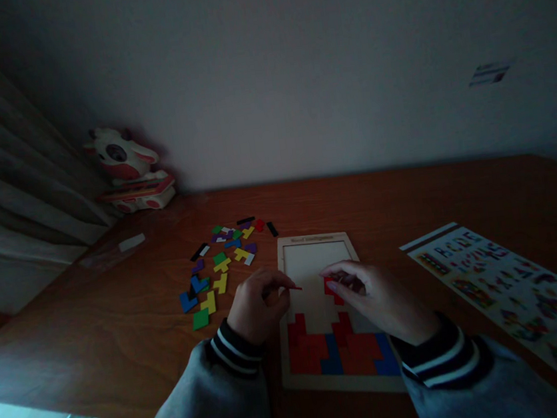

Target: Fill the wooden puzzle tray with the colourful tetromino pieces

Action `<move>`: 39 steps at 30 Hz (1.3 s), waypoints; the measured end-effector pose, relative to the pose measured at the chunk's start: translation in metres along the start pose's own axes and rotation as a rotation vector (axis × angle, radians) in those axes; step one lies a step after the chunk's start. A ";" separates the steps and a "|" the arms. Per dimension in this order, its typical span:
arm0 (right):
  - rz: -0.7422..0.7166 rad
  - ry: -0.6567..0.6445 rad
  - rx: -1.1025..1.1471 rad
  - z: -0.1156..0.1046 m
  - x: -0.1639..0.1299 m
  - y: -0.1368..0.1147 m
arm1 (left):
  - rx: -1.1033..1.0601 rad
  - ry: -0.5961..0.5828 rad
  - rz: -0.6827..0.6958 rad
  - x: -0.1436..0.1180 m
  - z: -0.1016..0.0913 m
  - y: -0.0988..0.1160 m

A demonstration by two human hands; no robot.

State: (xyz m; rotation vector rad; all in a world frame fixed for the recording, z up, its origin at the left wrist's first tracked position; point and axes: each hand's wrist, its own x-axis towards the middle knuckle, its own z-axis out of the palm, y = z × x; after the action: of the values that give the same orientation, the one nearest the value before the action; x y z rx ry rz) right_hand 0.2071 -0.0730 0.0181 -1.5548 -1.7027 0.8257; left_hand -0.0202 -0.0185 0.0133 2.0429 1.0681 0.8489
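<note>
My left fingers pinch a thin red puzzle piece by one end, held just above the open pale area of the shallow wooden puzzle tray, so its shape stays visible against the gap. My right fingers curl narrow over a red block piece lying in the tray, touching it; whether they grip it or only press it I cannot tell. Right hand rests over the tray's right side, left hand at its left edge. Near rows are filled with red and blue flat pieces; the far half is bare. Loose coloured pieces lie spread flat on the brown wooden counter to the left, within reach. A printed pattern sheet lies to the right, face up.
</note>
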 end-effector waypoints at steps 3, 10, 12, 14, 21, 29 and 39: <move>0.003 -0.006 0.005 0.000 -0.001 0.000 | 0.107 0.103 0.066 0.001 0.000 -0.001; 0.007 -0.004 0.008 0.000 -0.001 0.002 | -0.045 0.076 -0.046 0.001 0.000 -0.005; 0.013 -0.014 0.017 0.001 0.000 0.003 | -0.095 0.099 -0.058 0.000 -0.001 -0.001; 0.016 -0.021 0.031 0.001 0.001 0.003 | -0.141 0.105 -0.048 -0.001 -0.002 0.003; 0.015 -0.020 0.020 0.001 0.001 0.001 | -0.128 0.065 -0.121 0.001 0.002 -0.004; 0.015 -0.011 0.004 0.000 0.000 0.004 | -0.105 -0.095 -0.154 0.000 -0.009 -0.009; 0.017 -0.021 0.004 0.002 0.002 0.010 | 0.281 -0.138 -0.016 0.000 -0.004 -0.005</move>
State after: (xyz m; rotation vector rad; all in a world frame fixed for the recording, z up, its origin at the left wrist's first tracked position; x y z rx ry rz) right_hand 0.2109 -0.0704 0.0089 -1.5657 -1.7041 0.8566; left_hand -0.0252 -0.0150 0.0116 2.2833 1.1775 0.5645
